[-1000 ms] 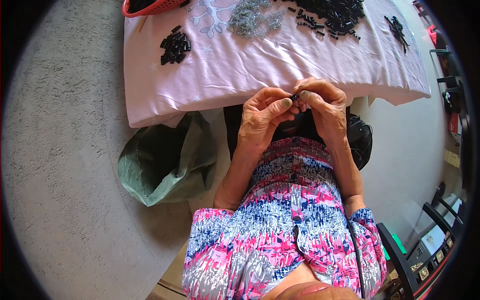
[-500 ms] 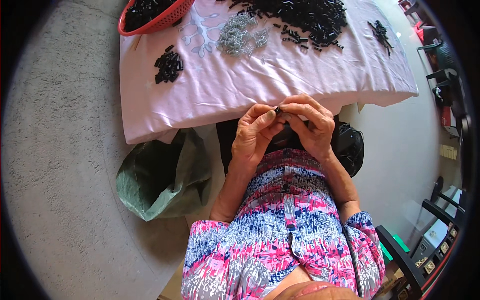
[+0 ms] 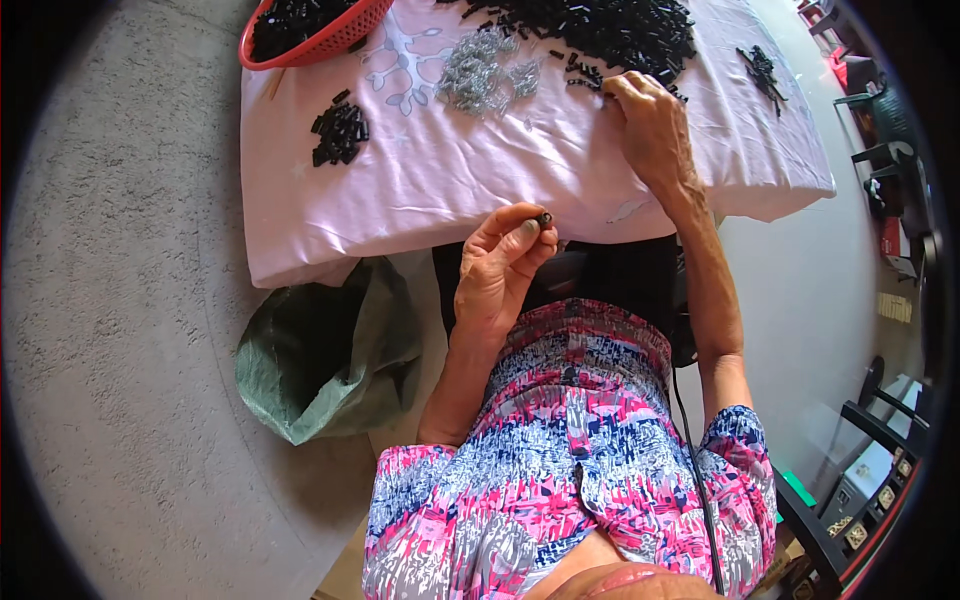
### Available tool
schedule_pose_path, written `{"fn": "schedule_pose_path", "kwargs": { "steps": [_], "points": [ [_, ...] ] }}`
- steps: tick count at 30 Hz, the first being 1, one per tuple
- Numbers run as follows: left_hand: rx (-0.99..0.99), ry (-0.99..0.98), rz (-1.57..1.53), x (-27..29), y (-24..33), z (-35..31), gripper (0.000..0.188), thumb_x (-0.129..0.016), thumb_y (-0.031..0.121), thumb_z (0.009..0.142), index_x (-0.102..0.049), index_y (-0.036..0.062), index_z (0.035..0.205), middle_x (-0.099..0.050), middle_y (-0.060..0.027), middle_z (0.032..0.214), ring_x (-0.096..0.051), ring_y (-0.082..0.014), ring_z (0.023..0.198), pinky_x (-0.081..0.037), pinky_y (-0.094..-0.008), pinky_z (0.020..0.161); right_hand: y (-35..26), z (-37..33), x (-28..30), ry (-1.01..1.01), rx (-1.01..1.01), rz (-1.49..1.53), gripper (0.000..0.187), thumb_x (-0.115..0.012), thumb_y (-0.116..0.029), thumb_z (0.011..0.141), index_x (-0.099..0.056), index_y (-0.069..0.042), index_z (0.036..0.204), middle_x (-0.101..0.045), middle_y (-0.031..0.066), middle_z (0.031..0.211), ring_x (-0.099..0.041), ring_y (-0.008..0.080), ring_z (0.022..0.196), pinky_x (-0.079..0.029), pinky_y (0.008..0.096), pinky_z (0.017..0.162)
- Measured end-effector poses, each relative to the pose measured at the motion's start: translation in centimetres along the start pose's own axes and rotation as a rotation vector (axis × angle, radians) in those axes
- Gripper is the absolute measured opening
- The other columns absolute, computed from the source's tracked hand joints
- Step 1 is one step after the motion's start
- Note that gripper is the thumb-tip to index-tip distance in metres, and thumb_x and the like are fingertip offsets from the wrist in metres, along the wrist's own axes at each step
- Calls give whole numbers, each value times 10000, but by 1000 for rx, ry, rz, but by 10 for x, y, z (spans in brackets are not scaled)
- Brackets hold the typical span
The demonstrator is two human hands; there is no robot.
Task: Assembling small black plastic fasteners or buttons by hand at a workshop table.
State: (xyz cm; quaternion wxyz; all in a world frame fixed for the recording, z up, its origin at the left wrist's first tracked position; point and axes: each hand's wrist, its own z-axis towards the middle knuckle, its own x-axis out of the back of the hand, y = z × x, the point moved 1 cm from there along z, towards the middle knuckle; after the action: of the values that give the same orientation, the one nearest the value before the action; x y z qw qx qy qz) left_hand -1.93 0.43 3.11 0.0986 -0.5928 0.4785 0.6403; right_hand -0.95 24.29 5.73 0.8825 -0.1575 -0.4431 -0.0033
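Just off the table's front edge, my left hand [image 3: 495,265] pinches a small black cylindrical piece [image 3: 544,219] between thumb and forefinger, its end showing a hole. My right hand [image 3: 652,125] reaches over the table, fingers bent and drawn together at the front edge of a big heap of small black pieces [image 3: 610,35]. Its fingertips touch the loose pieces there; whether one is between them is hidden. Left of that heap lies a pile of small clear pieces [image 3: 475,75]. A smaller group of black tube-like pieces [image 3: 340,132] sits at the table's left.
A pink patterned cloth [image 3: 430,190] covers the table. At the far left corner stands a red plastic basket [image 3: 330,42] of black pieces. Thin black pieces [image 3: 762,75] lie at the right. A green woven sack [image 3: 300,400] gapes open below the table, and dark furniture [image 3: 830,545] stands at lower right.
My hands were together at the table edge over the small black piece. The right hand has let go and moved forward to the black heap; the left keeps hold of the piece.
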Motion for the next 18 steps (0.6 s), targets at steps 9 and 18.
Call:
{"fn": "schedule_pose_path", "kwargs": {
  "steps": [9,18],
  "points": [
    [9,-10,-5,3,1,2,193,-628,83,924,-638,5,1100,-675,-111,951,-663,-161,840,-565,-272,775,-17,-19,15,-39,-13,18,242,-596,45,773,-624,-20,1005,-595,144,903,-619,338,856,-509,413,717],
    [58,-71,102,1,-2,1,196,-619,117,936,-633,-4,1090,-692,-130,916,-680,-161,748,-568,-265,647,-76,-85,48,-133,-530,1496,106,-605,99,831,-634,75,931,-617,76,864,-621,120,694,-504,232,609]
  ]
}}
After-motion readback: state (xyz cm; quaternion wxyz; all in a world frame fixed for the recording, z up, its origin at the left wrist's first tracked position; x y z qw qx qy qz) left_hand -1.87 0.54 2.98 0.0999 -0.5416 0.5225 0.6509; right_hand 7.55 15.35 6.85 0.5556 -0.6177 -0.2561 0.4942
